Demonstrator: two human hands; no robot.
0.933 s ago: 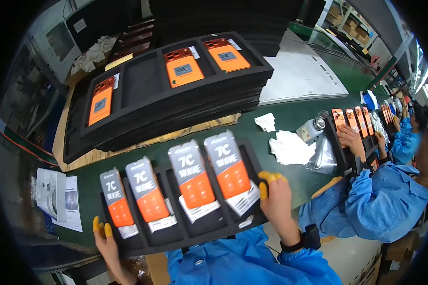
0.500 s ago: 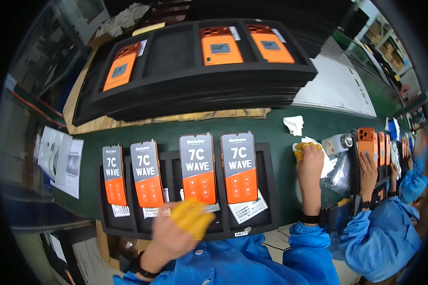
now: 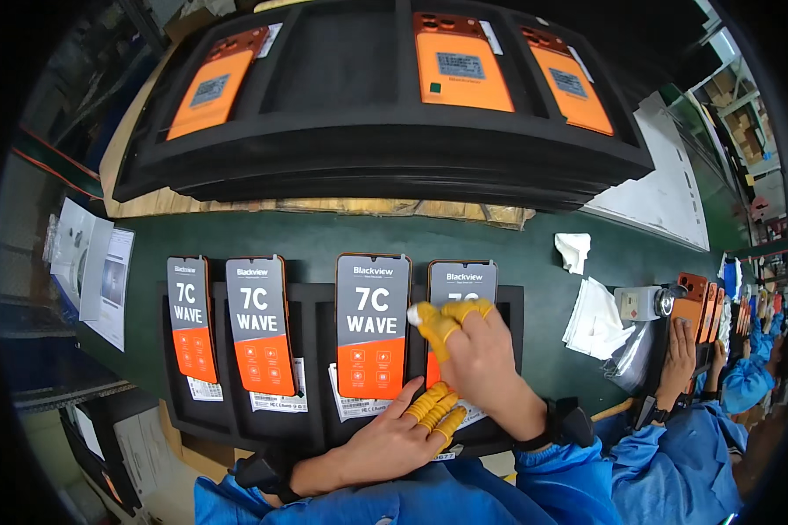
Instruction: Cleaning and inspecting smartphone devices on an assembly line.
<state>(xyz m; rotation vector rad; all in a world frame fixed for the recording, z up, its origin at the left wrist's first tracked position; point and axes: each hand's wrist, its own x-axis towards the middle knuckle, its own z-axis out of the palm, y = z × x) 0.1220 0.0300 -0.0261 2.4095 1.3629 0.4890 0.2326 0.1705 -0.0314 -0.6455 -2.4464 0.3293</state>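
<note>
Four phones with grey-and-orange screen films stand in a row in a black foam tray (image 3: 311, 328), white label cards under their lower ends. They are the far-left phone (image 3: 192, 315), the second phone (image 3: 261, 328), the third phone (image 3: 372, 328) and the rightmost phone (image 3: 461, 278). Over the rightmost one is my right hand (image 3: 481, 354), fingers bent in yellow finger cots, a small white bit at one fingertip; what it pinches is unclear. My left hand (image 3: 394, 442), also with yellow cots, lies open at that phone's lower end, thumb apart from the fingers. Both hands hide much of this phone.
Beyond the tray, stacked black foam trays (image 3: 368, 149) hold three orange phones, backs up. White cloths (image 3: 597, 319) lie to the right, by a metal-topped container (image 3: 643, 303) and a clear plastic bag (image 3: 630, 354). Papers (image 3: 105, 280) lie left. A co-worker's hand (image 3: 677, 363) touches orange phones.
My right hand has moved left from the white cloths to the rightmost phone. My left hand has shifted right to its lower end. The view has shifted too.
</note>
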